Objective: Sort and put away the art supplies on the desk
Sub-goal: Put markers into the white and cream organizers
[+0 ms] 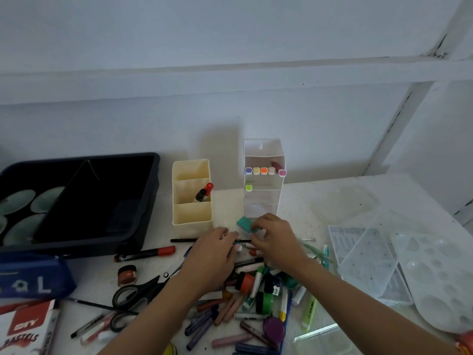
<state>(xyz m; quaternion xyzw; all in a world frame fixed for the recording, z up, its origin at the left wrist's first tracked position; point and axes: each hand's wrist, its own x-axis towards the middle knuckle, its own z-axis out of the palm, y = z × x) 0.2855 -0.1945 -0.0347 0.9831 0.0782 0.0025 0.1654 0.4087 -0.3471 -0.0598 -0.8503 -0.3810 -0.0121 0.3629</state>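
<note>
A box (28, 329) at the lower left is showing the word "PASTELS" under a red logo too blurred to read, and a blue pouch (33, 280) above it is showing a white "L". Mid-desk (307, 198), the left hand (215, 252) is pinching a thin black pen (183, 240) that is lying crosswise. The right hand (273, 239) is curling its fingers at the pen's other end, just beside a teal block (243, 222); whether it is gripping anything cannot be told. A pile (258, 290) of markers, crayons and paint pots is lying under both wrists. Behind the hands, a cream organiser (192, 193) is holding two markers in its middle compartment, and a clear rack (263, 198) is holding highlighters. Scissors (138, 293) are lying left of the pile, a black tray (76, 201) is sitting far left, and clear palettes (435, 278) are lying right.
</note>
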